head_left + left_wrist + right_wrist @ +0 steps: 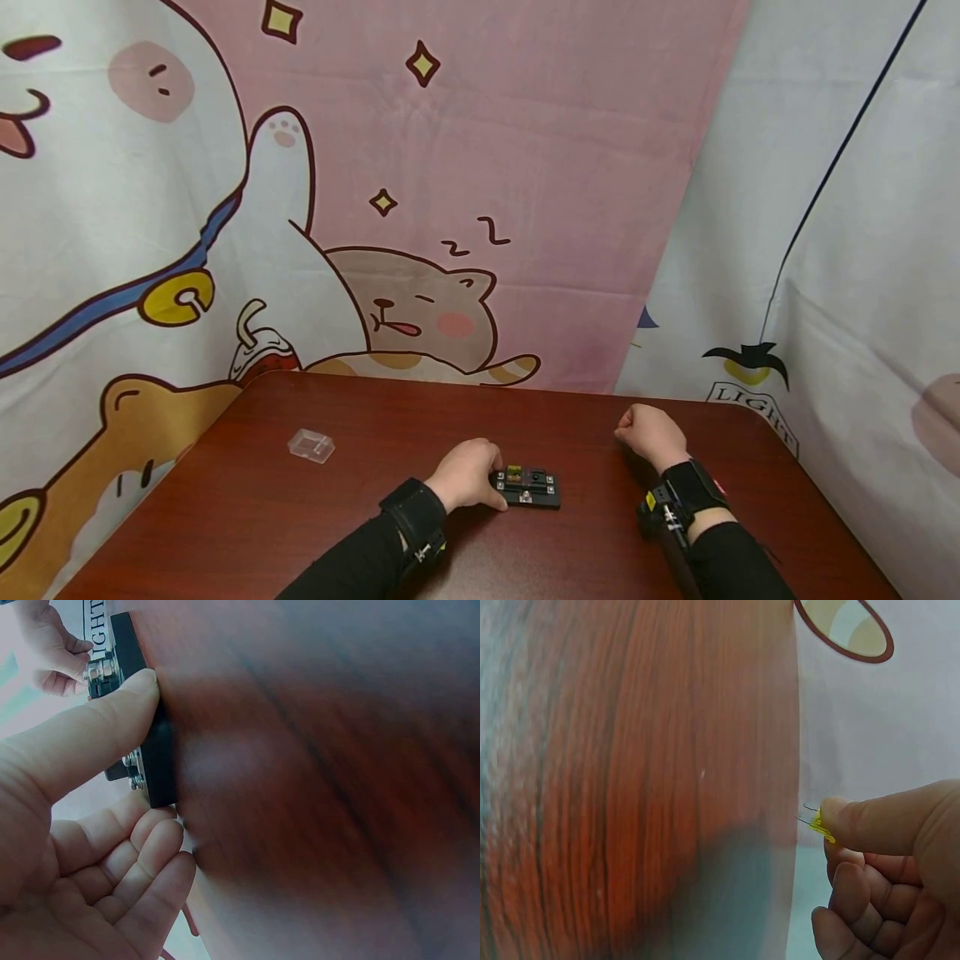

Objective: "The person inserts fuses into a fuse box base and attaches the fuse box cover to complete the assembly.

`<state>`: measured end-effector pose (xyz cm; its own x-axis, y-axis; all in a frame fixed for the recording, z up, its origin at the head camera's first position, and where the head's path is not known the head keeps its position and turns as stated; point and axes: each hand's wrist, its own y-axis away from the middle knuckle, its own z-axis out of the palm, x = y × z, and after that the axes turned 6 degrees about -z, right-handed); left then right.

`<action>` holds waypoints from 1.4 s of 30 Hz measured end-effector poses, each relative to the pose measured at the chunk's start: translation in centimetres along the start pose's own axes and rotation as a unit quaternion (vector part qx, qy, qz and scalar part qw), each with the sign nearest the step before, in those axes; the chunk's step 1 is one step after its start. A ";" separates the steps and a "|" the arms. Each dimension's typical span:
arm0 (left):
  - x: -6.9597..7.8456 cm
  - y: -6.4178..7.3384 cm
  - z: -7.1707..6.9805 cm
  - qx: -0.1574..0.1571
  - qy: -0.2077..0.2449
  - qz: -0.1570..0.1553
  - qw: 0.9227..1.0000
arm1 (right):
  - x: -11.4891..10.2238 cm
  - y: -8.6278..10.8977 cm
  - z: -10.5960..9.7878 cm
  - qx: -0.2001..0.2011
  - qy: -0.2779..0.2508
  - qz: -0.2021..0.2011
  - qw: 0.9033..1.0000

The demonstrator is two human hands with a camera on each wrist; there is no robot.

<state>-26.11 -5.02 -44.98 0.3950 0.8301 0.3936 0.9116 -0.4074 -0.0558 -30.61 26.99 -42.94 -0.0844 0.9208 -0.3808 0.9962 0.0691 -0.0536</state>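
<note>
A small black block with metal screw terminals (pixel 542 492) lies on the brown table, its top carrying a yellow-green part. At its left end, my left hand (pixel 467 477) grips it, the thumb along the near side and the fingers around the far corner. In the left wrist view the thumb presses the edge of the black block (pixel 159 761). Further right, my right hand (pixel 652 435) is raised over the table. Its thumb and forefinger pinch a small bright yellow electronic component with two thin wire leads (pixel 823 827). The other fingers are curled below.
A small clear plastic box (pixel 311 446) stands on the left of the brown table (pixel 337 525). Behind the table's far edge hangs a printed cloth (pixel 585 208) with cartoon animals. Black straps with devices (pixel 692 486) sit on both wrists.
</note>
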 end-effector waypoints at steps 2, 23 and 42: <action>0.0 0.0 0.0 -0.001 0.000 0.000 1.000 | -0.4 0.0 0.0 0.000 0.001 -0.006 1.000; 0.0 0.0 -0.1 -0.008 0.001 -0.006 1.000 | -4.4 1.2 1.1 0.045 -0.009 -0.120 0.992; 0.1 0.0 -0.1 -0.001 0.004 0.000 1.000 | -8.2 2.7 2.2 0.067 0.022 -0.246 0.967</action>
<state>-26.12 -5.00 -44.85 0.3942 0.8273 0.4002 0.9112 -0.4085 -0.0532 -27.26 18.83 -41.98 -0.5431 0.8049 -0.2390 0.8236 0.4553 -0.3382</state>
